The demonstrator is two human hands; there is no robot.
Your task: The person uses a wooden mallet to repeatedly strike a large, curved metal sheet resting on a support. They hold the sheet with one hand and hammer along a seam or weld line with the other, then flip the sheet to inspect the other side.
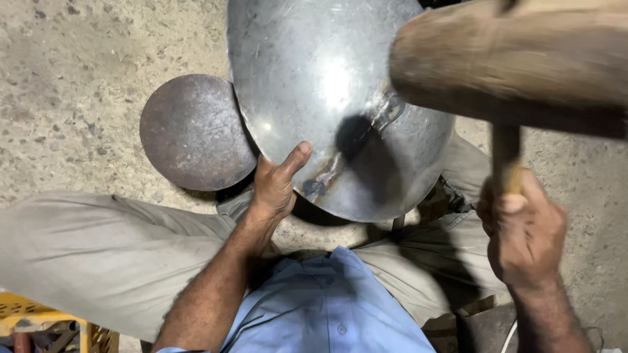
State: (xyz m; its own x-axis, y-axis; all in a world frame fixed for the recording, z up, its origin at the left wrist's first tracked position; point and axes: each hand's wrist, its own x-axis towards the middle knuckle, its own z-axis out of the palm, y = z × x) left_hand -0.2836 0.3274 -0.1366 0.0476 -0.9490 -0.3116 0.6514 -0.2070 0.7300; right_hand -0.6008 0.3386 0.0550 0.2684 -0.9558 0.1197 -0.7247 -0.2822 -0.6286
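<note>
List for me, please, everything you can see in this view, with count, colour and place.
metal bowl: one, shiny silver with a dark scorched seam, top centre, held at its near rim
round iron block: one, rusty brown, on the ground left of the bowl
wooden mallet: one, brown, raised at upper right
yellow crate: one, bottom left corner
concrete floor: grey, all round
left hand: thumb on the bowl's rim
right hand: fingers wrapped round the mallet handle

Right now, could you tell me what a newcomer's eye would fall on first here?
A big wooden mallet looms at top right, its handle gripped by the right hand. Below it, at centre, a shiny metal bowl is steadied by the left hand. A rusty round disc lies on the floor to its left.
</note>
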